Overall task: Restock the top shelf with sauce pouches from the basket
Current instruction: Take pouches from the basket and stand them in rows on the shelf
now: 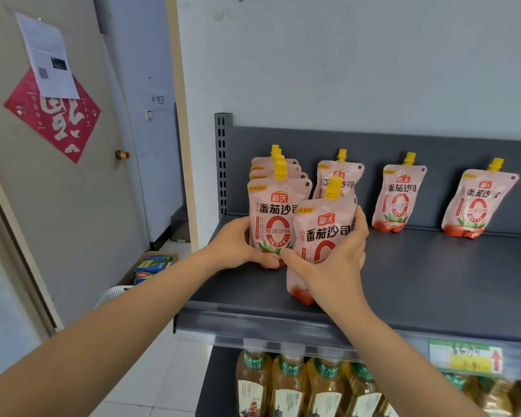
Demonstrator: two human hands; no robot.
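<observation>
Shelving in dark grey metal fills the right side. On the top shelf (433,281) a row of pink, yellow-capped sauce pouches stands at the left end. Your left hand (238,248) grips its front pouch (271,218) low on the left edge. Your right hand (334,260) curls its fingers round the held pouch (322,233), which overlaps the front pouch near the shelf's lip. Whether its base touches the shelf cannot be told.

A rear pouch (340,173) stands half hidden behind it. A middle pouch (399,194) and a far-right pouch (478,203) lean on the back panel, well apart.

Each pouch reads 海天 番茄沙司. Tea bottles (289,383) below read 东方树叶, under a blurred price tag (463,356).

The white basket (113,293) peeks out beyond your left forearm, beside a cardboard box (154,266) of blue packs. The wall sign (158,99) says 补货区.
</observation>
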